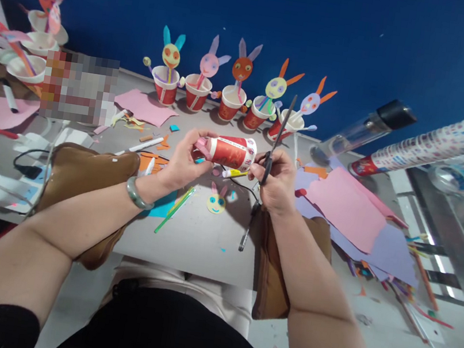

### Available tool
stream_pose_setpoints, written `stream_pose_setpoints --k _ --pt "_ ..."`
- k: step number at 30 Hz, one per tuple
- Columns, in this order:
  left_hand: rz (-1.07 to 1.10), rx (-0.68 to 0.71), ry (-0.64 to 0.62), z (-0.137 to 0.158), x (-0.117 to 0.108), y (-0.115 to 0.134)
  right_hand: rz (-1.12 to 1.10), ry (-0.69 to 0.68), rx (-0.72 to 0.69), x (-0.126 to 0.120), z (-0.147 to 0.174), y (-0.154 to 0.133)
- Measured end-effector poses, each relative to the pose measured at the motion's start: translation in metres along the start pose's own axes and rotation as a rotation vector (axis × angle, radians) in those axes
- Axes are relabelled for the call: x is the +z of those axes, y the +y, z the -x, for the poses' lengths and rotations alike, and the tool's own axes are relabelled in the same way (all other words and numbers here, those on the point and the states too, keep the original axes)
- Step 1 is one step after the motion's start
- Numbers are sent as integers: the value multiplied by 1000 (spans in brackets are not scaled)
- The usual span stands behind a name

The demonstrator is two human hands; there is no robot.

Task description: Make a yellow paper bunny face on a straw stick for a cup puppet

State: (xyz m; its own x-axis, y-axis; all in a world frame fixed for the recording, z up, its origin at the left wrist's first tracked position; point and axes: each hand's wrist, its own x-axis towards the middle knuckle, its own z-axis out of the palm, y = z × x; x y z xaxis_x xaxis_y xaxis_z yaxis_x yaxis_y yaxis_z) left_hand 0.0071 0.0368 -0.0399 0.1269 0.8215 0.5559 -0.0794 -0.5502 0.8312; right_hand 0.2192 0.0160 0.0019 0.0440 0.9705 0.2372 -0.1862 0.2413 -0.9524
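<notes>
A red paper cup (232, 152) is held sideways above the table, between my two hands. My left hand (188, 159) is closed around its left end, where a folded pink piece (203, 146) shows by the fingers. Black-handled scissors (280, 132) are gripped in my right hand (277, 181), blades pointing up. The fingertips of that hand also touch the cup's right end. On the table below lies a yellow paper rabbit face (216, 202) with pink ears. Green and yellow thin sticks (174, 210) lie to its left, and a pen (244, 238) to its right.
Several red cups with paper rabbits (197, 98) stand in a row along the blue wall. Pink paper sheets (347, 206) lie at right, near a long stack of paper cups (442, 135) and a clear tube (355, 134). A power strip (23, 189) with cables sits at left.
</notes>
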Motion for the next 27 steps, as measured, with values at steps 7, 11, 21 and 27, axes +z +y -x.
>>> stream_pose_setpoints --k 7,11,21,27 --pt "-75 -3 6 0 -6 0 69 -85 -40 1 2 -2" --pt "-38 -92 15 0 -9 -6 138 -85 -61 3 6 -1" --pt "-70 -3 -12 0 -10 -5 197 121 -139 -4 2 6" --pt "-158 88 -44 -2 -13 0 187 19 -42 -8 -1 14"
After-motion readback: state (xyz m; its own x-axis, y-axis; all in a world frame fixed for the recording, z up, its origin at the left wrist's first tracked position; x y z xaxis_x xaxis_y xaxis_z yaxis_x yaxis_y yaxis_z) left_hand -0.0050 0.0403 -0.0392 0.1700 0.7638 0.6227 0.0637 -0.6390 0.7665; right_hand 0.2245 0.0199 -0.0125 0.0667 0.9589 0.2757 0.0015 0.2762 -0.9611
